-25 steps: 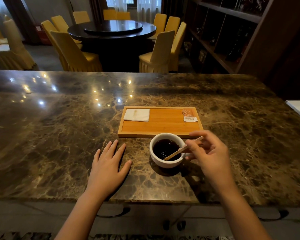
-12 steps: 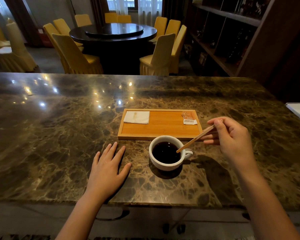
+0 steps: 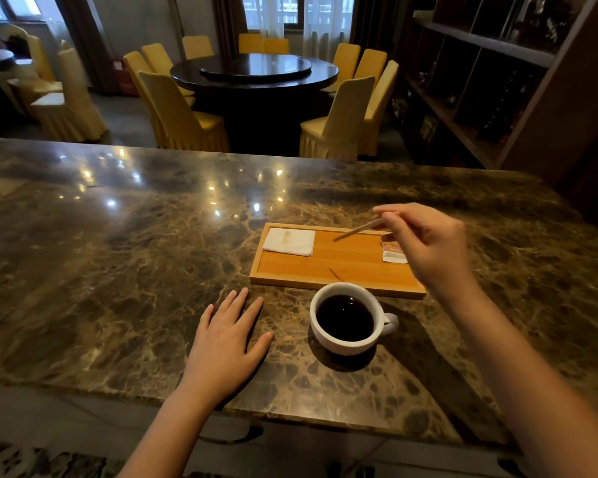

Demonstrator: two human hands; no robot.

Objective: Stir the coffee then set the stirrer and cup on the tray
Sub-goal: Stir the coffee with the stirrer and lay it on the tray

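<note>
Stirrer (image 3: 358, 230): thin wooden stick, pinched at its upper right end by the thumb and fingertips (image 3: 382, 215) of the right hand (image 3: 425, 243). Held in the air over the far right part of the tray (image 3: 339, 286). Long axis slants from upper right down to lower left; free tip points toward the tray's middle, near the back rim. Whether the tip touches the wood I cannot tell.

Right hand: raised above the tray's right end, fingers curled, forearm reaching in from the lower right. It partly covers a small sachet (image 3: 394, 255) lying on the tray.

Left hand (image 3: 227, 334): flat on the marble counter (image 3: 118, 270), palm down, fingers spread, holding nothing. It sits just left of the cup (image 3: 346, 343).

Cup: white, upright on the counter, just in front of the tray's near rim, handle to the right, dark coffee (image 3: 344, 317) inside.

Folded white napkin (image 3: 289, 241) in the tray's far left corner.
</note>
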